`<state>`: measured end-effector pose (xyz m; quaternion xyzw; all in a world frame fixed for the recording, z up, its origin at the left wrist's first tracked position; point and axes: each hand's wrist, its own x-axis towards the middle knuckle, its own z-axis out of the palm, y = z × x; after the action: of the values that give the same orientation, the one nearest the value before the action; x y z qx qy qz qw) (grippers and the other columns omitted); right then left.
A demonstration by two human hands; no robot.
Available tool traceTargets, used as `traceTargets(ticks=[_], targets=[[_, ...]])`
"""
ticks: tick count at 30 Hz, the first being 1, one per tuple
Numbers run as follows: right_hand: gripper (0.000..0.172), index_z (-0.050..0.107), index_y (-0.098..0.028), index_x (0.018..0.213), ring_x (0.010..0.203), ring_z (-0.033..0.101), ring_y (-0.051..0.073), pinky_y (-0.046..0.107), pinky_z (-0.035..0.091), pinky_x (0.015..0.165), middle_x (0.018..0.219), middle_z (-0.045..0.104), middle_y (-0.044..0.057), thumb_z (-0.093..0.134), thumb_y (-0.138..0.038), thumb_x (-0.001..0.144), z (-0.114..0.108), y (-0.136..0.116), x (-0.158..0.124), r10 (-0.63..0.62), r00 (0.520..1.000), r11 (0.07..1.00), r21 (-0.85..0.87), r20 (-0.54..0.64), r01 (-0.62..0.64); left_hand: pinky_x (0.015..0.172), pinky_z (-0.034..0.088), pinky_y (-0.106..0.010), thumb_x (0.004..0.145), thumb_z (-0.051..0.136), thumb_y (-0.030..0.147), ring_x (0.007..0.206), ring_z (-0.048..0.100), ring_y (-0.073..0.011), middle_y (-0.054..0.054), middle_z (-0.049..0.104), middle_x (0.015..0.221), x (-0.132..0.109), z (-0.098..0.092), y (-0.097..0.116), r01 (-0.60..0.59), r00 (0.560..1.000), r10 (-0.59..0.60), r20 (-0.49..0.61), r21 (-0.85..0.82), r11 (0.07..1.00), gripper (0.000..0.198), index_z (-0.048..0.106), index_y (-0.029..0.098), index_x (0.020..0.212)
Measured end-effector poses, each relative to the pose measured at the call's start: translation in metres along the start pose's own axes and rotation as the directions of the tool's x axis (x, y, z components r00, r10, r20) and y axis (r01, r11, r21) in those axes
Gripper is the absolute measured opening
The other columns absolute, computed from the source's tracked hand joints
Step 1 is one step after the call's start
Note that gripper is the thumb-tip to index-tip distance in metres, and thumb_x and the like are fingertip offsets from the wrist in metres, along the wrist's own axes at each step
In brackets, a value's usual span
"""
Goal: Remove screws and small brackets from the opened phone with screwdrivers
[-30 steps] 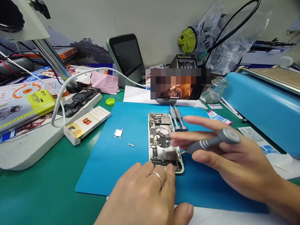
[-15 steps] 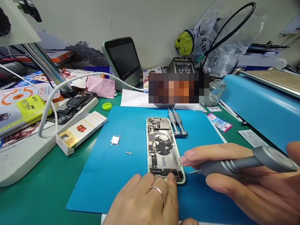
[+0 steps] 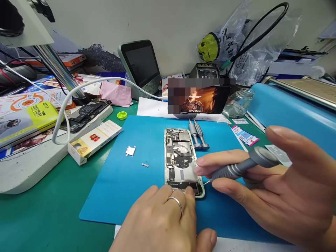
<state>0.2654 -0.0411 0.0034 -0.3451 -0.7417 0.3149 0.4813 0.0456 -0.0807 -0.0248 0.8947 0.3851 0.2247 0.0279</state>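
An opened phone [image 3: 181, 174] lies on the blue mat [image 3: 110, 196] with its circuit board and inner parts bare. My left hand [image 3: 162, 217], a ring on one finger, holds the lower end of the phone, fingertips on its bottom edge and the thumb apart. In my right hand [image 3: 273, 189] is a grey screwdriver [image 3: 233, 170], pinched between thumb and fingers. Its thin tip points left at the phone's lower right edge; whether it touches is unclear. A small silver plate [image 3: 130, 151] and a tiny metal bracket [image 3: 145, 165] lie left of the phone.
Two more screwdrivers [image 3: 198, 134] lie beyond the phone. Farther back stand a lit phone screen [image 3: 204, 99], a glass jar [image 3: 240, 101] and a dark display [image 3: 141, 66]. A small carton [image 3: 96, 140] and a white cable [image 3: 58, 119] are at left, a blue machine [image 3: 291, 108] at right.
My right hand has moved left and turned, bringing the screwdriver tip up to the phone's edge. My left hand stays on the phone. The camera view has shifted slightly.
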Motion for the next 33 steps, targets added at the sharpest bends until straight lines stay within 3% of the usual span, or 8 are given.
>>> traceTargets(ticks=[3, 17, 22, 33], targets=[[0.077, 0.049, -0.055, 0.154, 0.096, 0.083, 0.025, 0.039, 0.076, 0.073, 0.165, 0.048, -0.001, 0.081, -0.021, 0.093, 0.005, -0.0042, 0.0015, -0.09, 0.993, 0.991, -0.104, -0.081, 0.081, 0.06, 0.059, -0.037, 0.116, 0.02, 0.038, 0.078, 0.074, -0.021, -0.001, 0.077, 0.093, -0.0005, -0.0008, 0.001, 0.002, 1.0, -0.002, 0.0, 0.007, 1.0, 0.051, 0.066, 0.017, 0.123], [0.084, 0.044, -0.06, 0.156, 0.096, 0.084, 0.024, 0.038, 0.076, 0.073, 0.16, 0.057, -0.003, 0.08, -0.018, 0.094, 0.001, 0.0013, -0.0002, -0.048, 0.999, 0.987, -0.151, 0.015, 0.05, 0.058, 0.058, -0.036, 0.117, 0.02, 0.035, 0.083, 0.076, -0.0217, -0.004, 0.08, 0.101, -0.0014, -0.004, 0.0002, -0.031, 0.999, 0.03, 0.021, 0.038, 0.999, 0.053, 0.067, 0.014, 0.128], [0.087, 0.047, -0.048, 0.159, 0.093, 0.085, 0.023, 0.033, 0.076, 0.069, 0.159, 0.061, 0.0, 0.078, -0.005, 0.09, 0.0004, 0.0034, 0.0003, -0.144, 0.99, 0.972, -0.187, 0.004, 0.143, 0.058, 0.058, -0.036, 0.116, 0.021, 0.033, 0.083, 0.076, -0.0219, -0.004, 0.08, 0.099, -0.0005, -0.005, 0.0013, -0.014, 1.0, 0.014, -0.018, 0.036, 0.999, 0.05, 0.067, 0.014, 0.123], [0.088, 0.048, -0.043, 0.16, 0.101, 0.084, 0.022, 0.031, 0.077, 0.078, 0.162, 0.057, -0.003, 0.077, 0.0, 0.089, -0.0001, 0.0046, 0.0032, -0.177, 0.984, 0.967, -0.184, 0.012, 0.176, 0.06, 0.06, -0.038, 0.117, 0.022, 0.034, 0.085, 0.076, -0.0213, -0.001, 0.08, 0.099, -0.0001, -0.0072, 0.0018, -0.014, 1.0, 0.015, -0.011, 0.065, 0.998, 0.048, 0.066, 0.015, 0.121]])
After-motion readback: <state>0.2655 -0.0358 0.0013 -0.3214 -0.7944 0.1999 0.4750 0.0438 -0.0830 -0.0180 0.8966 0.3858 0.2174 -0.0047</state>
